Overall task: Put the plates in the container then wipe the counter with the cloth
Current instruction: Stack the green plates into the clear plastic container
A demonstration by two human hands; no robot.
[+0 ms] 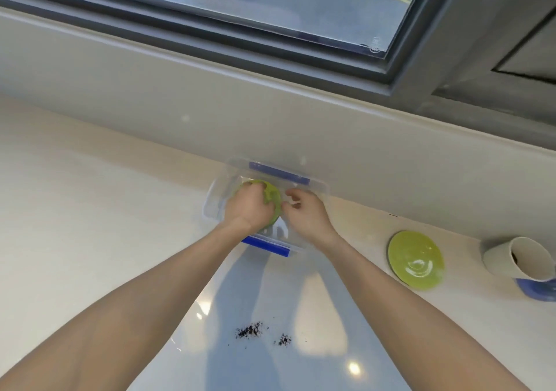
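Now my left hand (248, 207) grips a green plate (272, 199), fingers curled over its rim, lowering it into the clear container (215, 207) at twelve o'clock on the desk (90, 210). My right hand (304, 213) hovers beside it, fingers loosely bent, pinching nothing I can make out. One more plate (416, 259) waits at three o'clock, near a cup (517, 258). Dark crumbs (251, 329) lie at six o'clock, so wiping is left; I see no cloth. Only this plate sits in the container.
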